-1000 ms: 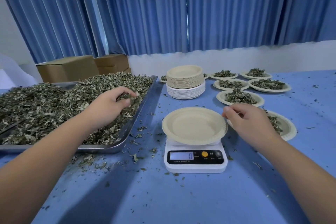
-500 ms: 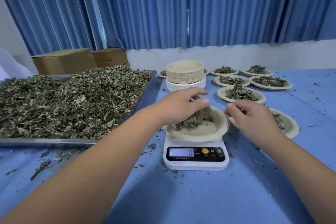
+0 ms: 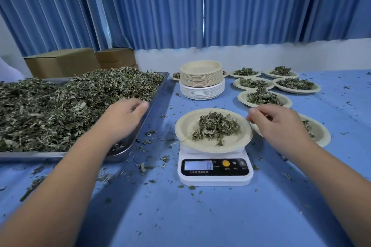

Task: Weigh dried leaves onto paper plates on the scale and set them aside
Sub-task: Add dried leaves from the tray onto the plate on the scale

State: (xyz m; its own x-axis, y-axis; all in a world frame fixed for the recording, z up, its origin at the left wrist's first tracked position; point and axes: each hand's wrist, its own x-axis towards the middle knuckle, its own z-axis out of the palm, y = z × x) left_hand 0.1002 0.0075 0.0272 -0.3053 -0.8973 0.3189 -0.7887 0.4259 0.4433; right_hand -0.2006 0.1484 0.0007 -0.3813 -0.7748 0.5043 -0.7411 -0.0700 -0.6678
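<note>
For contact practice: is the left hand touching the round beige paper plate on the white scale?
Apart. Head view shows blue table between left hand and paper plate.

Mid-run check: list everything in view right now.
scale: 1, white, front centre
plate on scale: 1, beige, holding leaf pile
tray: 1, silver, left, heaped with dried leaves
empty plate stack: 1, beige over white, behind scale
filled plates: 6 clear, beige, right; another peeks behind stack
boxes: 2, brown, back left
curtains: blue, back
table: 1, blue, leaf crumbs scattered
left hand: 1, over tray's right edge
right hand: 1, fingers curled, beside scale plate's rim
</note>
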